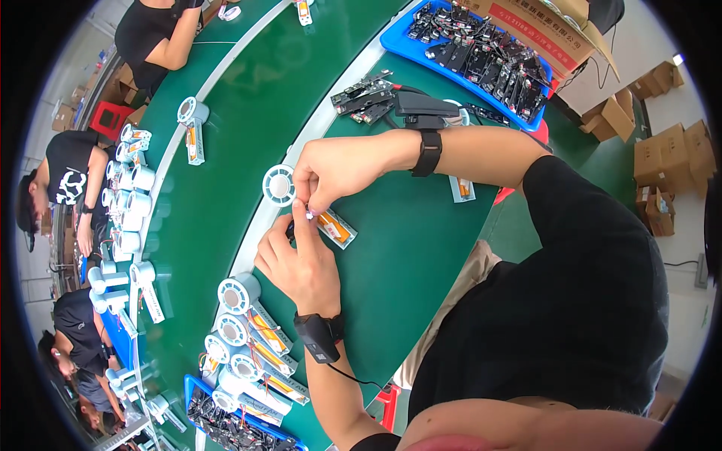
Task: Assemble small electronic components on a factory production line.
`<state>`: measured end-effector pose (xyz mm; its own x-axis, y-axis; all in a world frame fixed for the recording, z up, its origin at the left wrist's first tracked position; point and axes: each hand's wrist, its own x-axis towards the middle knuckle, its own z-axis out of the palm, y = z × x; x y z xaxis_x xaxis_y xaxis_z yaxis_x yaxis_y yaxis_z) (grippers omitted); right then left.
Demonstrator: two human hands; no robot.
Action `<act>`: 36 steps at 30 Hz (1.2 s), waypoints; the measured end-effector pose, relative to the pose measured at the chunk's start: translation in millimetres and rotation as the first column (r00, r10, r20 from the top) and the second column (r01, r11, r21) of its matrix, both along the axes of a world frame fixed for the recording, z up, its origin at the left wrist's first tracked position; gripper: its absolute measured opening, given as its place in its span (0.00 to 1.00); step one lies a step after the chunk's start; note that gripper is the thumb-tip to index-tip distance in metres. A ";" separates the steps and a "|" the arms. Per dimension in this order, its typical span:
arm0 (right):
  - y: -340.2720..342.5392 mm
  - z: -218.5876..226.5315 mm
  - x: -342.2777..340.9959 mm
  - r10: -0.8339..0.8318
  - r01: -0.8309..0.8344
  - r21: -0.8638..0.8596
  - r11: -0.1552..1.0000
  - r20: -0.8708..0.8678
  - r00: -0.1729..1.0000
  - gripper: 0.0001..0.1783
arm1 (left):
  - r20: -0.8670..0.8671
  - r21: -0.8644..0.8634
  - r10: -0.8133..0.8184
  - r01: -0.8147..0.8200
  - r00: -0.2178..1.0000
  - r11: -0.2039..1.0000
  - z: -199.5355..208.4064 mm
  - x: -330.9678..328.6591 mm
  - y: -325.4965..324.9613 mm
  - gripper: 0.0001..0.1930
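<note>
- A small hand fan lies on the table under the two hands, its round head up and to the left, by the pale rail.
- Its long axis slants from that head down to the right, so the handle points back toward the person's body. The hands hide the middle.
- The head is a pale blue ring with slots and a gray round center. The handle is straight and open, with an orange battery inside.
- The right hand is almost closed, fingertips pinched on a tiny white piece.
- The left hand is half curled, its pointing finger by that piece. Something dark shows under its fingers; I cannot tell if it grips it.
- The table is green, smooth and a bit shiny.
- More fans lie in a slanted row near the left wrist.
- Flat black circuit boards sit in a messy pile past the right hand, near a blue plastic tray full of more.
</note>
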<state>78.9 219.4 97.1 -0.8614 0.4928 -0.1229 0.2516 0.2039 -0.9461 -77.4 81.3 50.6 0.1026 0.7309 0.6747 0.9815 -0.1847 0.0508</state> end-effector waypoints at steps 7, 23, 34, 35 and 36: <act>9.2 -10.4 -1.5 -0.037 0.035 -0.061 0.998 -0.029 0.999 0.10 | -0.028 0.012 0.009 -0.008 1.000 1.000 2.3 2.0 3.6 0.20; -6.7 -9.1 0.4 0.046 -0.024 0.435 0.900 -0.040 0.998 0.17 | 0.422 -0.035 -0.086 0.111 0.903 0.993 -13.5 -8.3 8.9 0.22; -10.9 -8.3 -2.3 -0.016 0.038 0.292 0.956 -0.076 0.997 0.16 | 0.293 -0.006 -0.065 0.070 0.954 0.998 -6.1 -3.7 11.0 0.22; -10.5 -10.6 -2.7 -0.019 0.044 0.282 0.959 -0.089 0.996 0.16 | 0.276 -0.009 -0.061 0.066 0.959 0.998 -6.2 -3.4 11.8 0.22; -10.3 -11.8 -2.3 -0.023 0.050 0.271 0.961 -0.102 0.994 0.16 | 0.278 -0.009 -0.062 0.067 0.959 0.998 -6.7 -2.9 12.4 0.22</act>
